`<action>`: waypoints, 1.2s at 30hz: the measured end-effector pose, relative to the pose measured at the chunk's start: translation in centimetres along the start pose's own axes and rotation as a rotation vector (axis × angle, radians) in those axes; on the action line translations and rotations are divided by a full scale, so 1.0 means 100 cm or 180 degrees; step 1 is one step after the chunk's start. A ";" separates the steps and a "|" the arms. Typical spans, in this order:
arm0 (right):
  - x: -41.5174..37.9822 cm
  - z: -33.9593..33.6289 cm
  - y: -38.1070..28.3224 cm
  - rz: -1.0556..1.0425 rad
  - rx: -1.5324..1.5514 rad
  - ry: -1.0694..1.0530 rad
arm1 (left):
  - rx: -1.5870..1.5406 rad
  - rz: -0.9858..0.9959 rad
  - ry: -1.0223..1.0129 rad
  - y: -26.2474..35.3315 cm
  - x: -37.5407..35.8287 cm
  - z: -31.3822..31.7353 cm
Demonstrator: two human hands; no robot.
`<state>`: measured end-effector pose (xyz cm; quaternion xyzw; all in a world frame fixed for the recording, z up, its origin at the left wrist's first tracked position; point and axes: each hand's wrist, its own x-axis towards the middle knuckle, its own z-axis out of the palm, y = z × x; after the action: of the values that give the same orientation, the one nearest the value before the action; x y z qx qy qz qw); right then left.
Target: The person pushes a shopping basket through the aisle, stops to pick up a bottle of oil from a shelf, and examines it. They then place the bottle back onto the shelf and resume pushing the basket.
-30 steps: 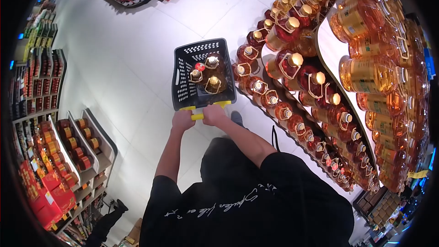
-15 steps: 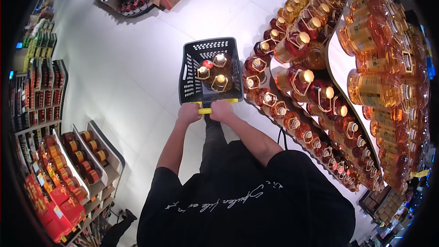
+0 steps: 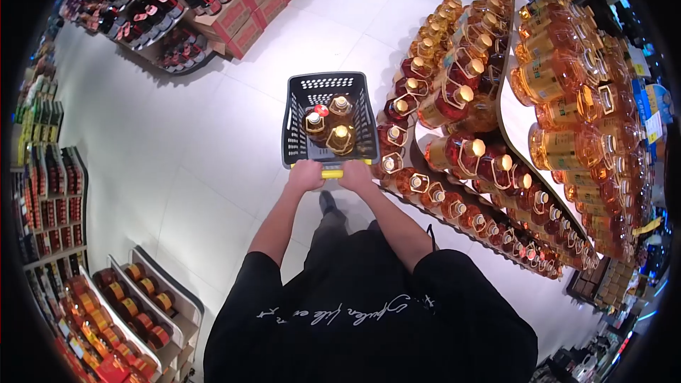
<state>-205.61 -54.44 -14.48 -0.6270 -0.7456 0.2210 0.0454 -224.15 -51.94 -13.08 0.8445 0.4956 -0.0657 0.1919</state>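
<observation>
In front of me is a dark grey shopping basket (image 3: 290, 110) with perforated walls and a yellow handle (image 3: 332, 174). My left hand (image 3: 306, 175) is closed around the handle's left part, and my right hand (image 3: 355, 174) grips its right part. Three large oil bottles stand inside: one bottle (image 3: 315, 124) at the left with a red round label near it, one bottle (image 3: 340, 105) at the back, and one bottle (image 3: 341, 140) nearer me with a golden cap. The basket's underside is hidden.
On the right, close to the basket, rises a tiered display of oil bottles (image 3: 454, 206). Red cartons (image 3: 259, 7) and dark bottles (image 3: 152, 18) stand at the far left. A shelf with jars (image 3: 142, 287) is at the lower left. Pale tiled floor (image 3: 191, 135) stretches between them.
The far carton stack and lower-left shelf appear closer, and the surroundings have shifted in view. One of my feet shows further forward. Both hands keep their hold on the basket's handle.
</observation>
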 end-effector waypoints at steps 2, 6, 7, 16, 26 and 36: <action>0.009 0.001 -0.006 0.0142 0.0082 0.0073 | 0.0013 0.0019 0.0008 -0.015 0.013 -0.012; 0.031 -0.006 -0.007 0.0275 0.0210 -0.0078 | 0.0082 0.0083 -0.0015 -0.023 0.028 -0.031; 0.032 -0.004 -0.002 0.0215 0.0284 -0.0066 | 0.0152 -0.0004 -0.0141 -0.025 0.035 -0.023; -0.031 -0.020 0.039 0.0171 0.1781 0.0968 | -0.1039 0.0173 -0.0722 -0.011 0.050 -0.057; -0.198 0.136 0.221 0.3006 0.3436 0.0836 | -0.1015 0.2965 0.0141 0.305 0.147 -0.081; -0.247 0.191 0.173 0.4076 0.4145 0.1408 | 0.0220 0.2561 -0.0873 0.393 0.215 0.009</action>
<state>-191.17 -81.22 -33.11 -0.7969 0.0372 0.4533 0.3977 -179.45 -51.92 -10.22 0.9600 0.0939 -0.1139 0.2380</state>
